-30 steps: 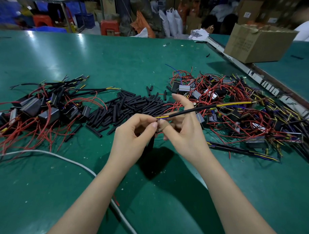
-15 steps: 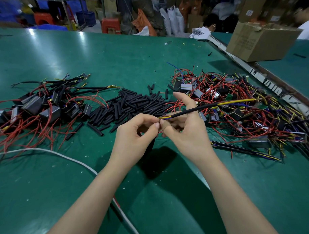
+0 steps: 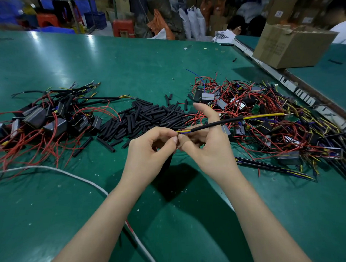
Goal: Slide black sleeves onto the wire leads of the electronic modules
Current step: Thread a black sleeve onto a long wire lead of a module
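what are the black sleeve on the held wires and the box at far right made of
Black sleeve: looks like matte, flexible rubbery plastic tubing, dull and slightly bowed along the wires. Box: brown corrugated cardboard, judging by its creased flaps and unglossed faces.

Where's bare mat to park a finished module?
Bare: the green mat near the person, between the white cable and the forearms, and beyond the piles toward the cardboard box. Crowded: sleeve pile, finished modules, unsleeved tangle.
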